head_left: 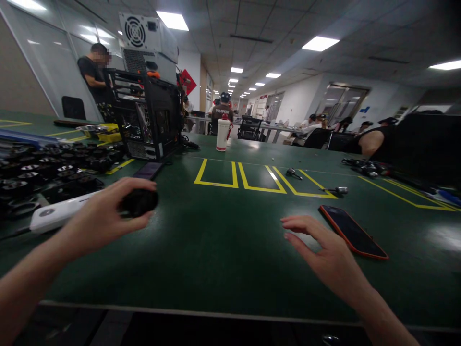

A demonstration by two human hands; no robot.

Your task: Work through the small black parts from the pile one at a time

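Observation:
My left hand (pixel 104 214) grips a dark, round black part (pixel 139 203) between thumb and fingers, above the left side of the green table (pixel 216 269). Motion and shadow blur its details. Behind that wrist lies a white device with a cord (pixel 54 214). My right hand (pixel 317 250) hovers over the table with thumb and fingers apart and nothing between them. Just beyond it rests a phone in an orange case (pixel 353 230). Two small metal parts with shafts, one dark (pixel 294 174) and one silver (pixel 340 191), lie at the taped boxes.
Many black round parts (pixel 57 168) are heaped at the left. An open computer case (pixel 151 115) stands behind them, power supplies on top. A white cup (pixel 222 134) stands at the back. Yellow tape outlines (pixel 216 184) cross the middle. Several people sit or stand farther off.

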